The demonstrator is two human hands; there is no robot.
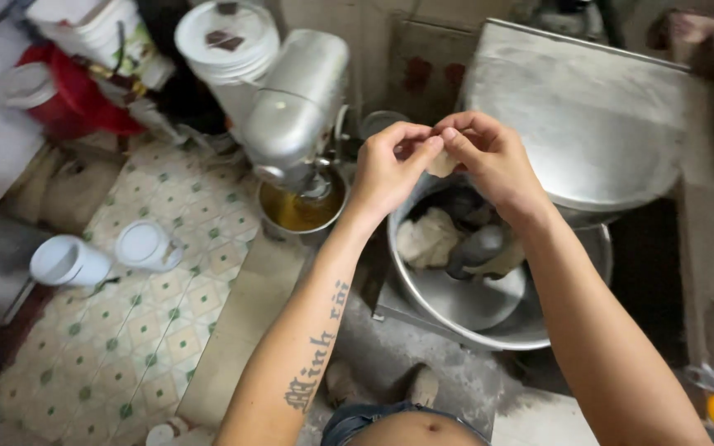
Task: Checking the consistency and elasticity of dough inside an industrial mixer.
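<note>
Dough piece between fingers, above dough-filled mixer bowl

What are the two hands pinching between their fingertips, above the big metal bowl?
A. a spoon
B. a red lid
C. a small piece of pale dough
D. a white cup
C: the left hand and right hand pinch a small piece of pale dough over the bowl, which holds more dough.

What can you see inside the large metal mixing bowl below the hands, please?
Inside the mixing bowl lies a pale lump of dough around a dark dough hook. The hands and forearms cover part of the far side, so anything there stays hidden.
</note>
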